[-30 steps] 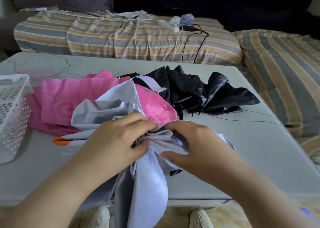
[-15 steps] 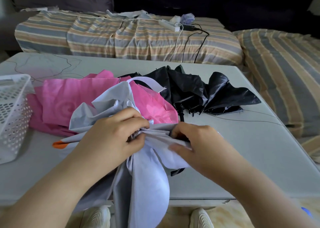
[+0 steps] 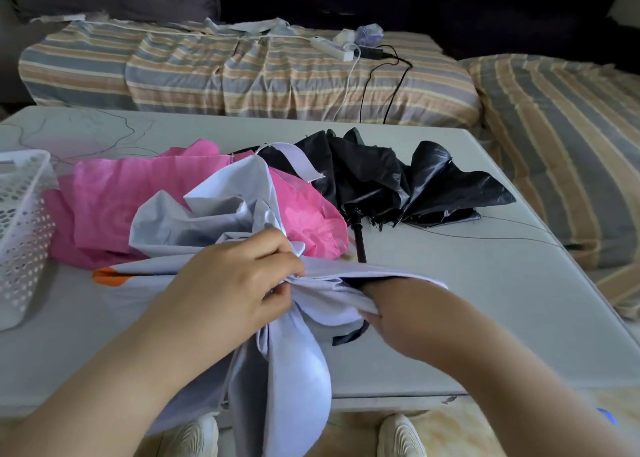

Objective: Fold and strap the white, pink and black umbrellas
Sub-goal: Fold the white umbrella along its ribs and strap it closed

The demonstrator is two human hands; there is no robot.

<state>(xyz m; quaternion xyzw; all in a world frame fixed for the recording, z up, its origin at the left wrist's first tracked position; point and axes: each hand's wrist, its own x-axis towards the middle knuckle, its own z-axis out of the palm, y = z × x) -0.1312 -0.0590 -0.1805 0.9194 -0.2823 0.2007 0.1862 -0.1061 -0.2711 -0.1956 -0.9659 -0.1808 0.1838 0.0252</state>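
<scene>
Both hands (image 3: 242,283) grip white umbrella (image 3: 294,370) beside basket (image 3: 20,234).

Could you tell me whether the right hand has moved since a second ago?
Yes. The right hand has slid under the white umbrella fabric, toward the table's near edge.

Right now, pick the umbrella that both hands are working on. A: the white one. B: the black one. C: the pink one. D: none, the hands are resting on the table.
A: the left hand pinches gathered folds of the white umbrella while the right hand reaches into its cloth; the pink umbrella and black umbrella lie untouched farther back on the table.
</scene>
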